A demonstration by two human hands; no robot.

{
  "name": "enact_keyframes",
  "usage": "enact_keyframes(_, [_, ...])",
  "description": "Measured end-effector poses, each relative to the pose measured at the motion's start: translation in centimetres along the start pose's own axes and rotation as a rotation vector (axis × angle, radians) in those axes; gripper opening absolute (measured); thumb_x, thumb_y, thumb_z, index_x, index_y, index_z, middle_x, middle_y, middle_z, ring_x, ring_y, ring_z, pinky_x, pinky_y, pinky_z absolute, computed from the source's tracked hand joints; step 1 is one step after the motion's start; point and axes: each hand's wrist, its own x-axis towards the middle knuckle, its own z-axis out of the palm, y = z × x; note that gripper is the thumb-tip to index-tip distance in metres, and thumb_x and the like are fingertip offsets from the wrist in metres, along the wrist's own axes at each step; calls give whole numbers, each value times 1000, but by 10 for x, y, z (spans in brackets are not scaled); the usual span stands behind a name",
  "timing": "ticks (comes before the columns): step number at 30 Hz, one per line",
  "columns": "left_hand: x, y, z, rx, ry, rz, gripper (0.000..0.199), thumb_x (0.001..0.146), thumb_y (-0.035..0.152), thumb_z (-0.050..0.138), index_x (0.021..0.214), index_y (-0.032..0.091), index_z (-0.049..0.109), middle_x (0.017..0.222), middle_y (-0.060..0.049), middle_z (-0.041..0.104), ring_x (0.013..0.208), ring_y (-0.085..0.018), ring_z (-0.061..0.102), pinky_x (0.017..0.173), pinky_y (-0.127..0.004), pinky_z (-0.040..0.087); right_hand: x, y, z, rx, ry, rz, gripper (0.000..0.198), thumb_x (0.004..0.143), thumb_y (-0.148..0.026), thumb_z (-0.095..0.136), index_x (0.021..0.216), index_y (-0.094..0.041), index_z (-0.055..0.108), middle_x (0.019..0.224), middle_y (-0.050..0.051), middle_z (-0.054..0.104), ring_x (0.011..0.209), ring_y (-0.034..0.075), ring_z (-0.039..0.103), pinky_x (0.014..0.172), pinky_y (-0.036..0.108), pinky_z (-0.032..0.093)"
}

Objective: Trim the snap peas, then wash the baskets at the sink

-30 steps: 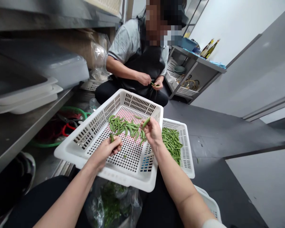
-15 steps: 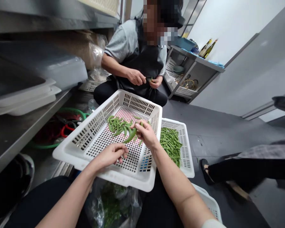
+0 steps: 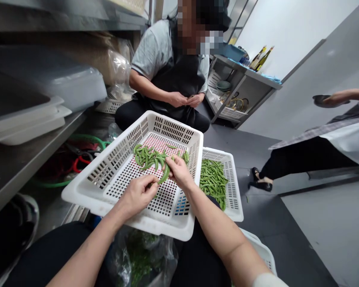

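Note:
Over a white perforated basket [image 3: 86, 181], my right hand [image 3: 181, 172] pinches a green snap pea pod [image 3: 164, 174] near its upper end. The fingertips of my left hand [image 3: 140, 194] are closed at the pod's lower tip. A loose heap of pea pods [image 3: 148, 156] lies in the far part of the basket. Just to the right, a second white basket [image 3: 233, 187] holds many more green pods [image 3: 212, 183].
Across the basket squats a person [image 3: 182, 71] in a black apron, hands together. A clear plastic bag [image 3: 143, 259] with green bits hangs below me. Metal shelving [image 3: 42, 159] stands left. At right, another person holds a dark pan [image 3: 326, 101].
My left hand has come up to the pod's tip and closed there. The co-worker's hands have drawn together. The person at right has come further into view with the pan.

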Motion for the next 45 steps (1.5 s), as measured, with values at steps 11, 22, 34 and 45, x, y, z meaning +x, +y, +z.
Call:
enact_keyframes(11, [-4,-6,-4,161,122,204,17,78,22,38,65,20,48,65,-2,51,63,-16,48,63,-27,33,-8,-6,8,-536,-114,-230,18,83,-29,51,69,-18,49,57,-4,48,57,10,45,57,23,36])
enact_keyframes(22, [9,-14,-16,-432,104,-338,38,70,55,47,55,20,44,51,2,37,50,-13,31,49,-26,25,-16,-7,5,32,-554,232,49,71,-65,61,77,-22,38,43,-12,39,33,4,25,33,16,20])
enact_keyframes(34, [10,-11,2,-909,21,-499,50,57,59,70,60,18,41,46,9,27,40,-4,16,38,-17,12,-27,-25,-1,-625,-608,-224,22,90,-38,48,88,-17,55,72,0,61,56,9,56,51,20,40])
enact_keyframes(45, [12,-15,-11,-1173,39,-455,48,64,42,77,59,15,37,48,7,36,37,0,21,33,-9,18,3,-20,-9,63,-70,-103,41,69,-56,67,74,-19,49,55,-6,54,40,6,45,38,17,36])
